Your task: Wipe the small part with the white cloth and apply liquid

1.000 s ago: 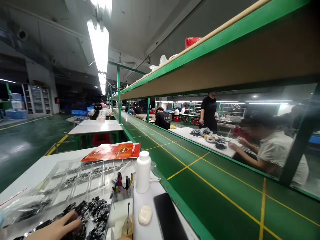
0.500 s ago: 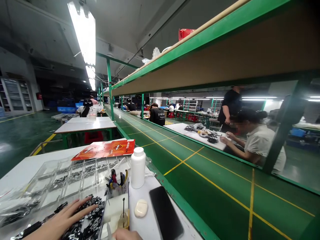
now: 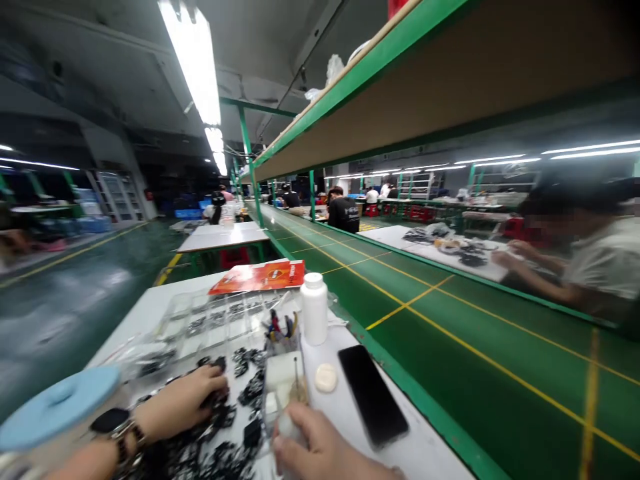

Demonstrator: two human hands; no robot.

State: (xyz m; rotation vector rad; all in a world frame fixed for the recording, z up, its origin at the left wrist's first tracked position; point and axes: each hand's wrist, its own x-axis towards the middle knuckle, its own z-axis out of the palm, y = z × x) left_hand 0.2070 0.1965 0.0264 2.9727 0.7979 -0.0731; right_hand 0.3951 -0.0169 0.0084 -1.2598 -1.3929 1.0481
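My left hand (image 3: 183,402), with a dark watch on the wrist, is curled down onto a pile of small black parts (image 3: 235,413) on the white table (image 3: 150,313). Its fingers pinch into the pile; what they hold is hidden. My right hand (image 3: 325,450) is at the bottom edge, fingers wrapped round a small pale object next to a clear box (image 3: 283,383) with a thin pin standing in it.
A clear divided tray (image 3: 210,320), a cup of pliers (image 3: 280,330), a white bottle (image 3: 315,309), a white earbud case (image 3: 326,377) and a black phone (image 3: 373,395) lie ahead. A blue lid (image 3: 60,407) sits lower left. A green conveyor (image 3: 450,333) runs right; a person works across it.
The view swung left and down. My left hand went from lying flat on the black parts to curling into them. My right hand has come into view, closed on something pale.
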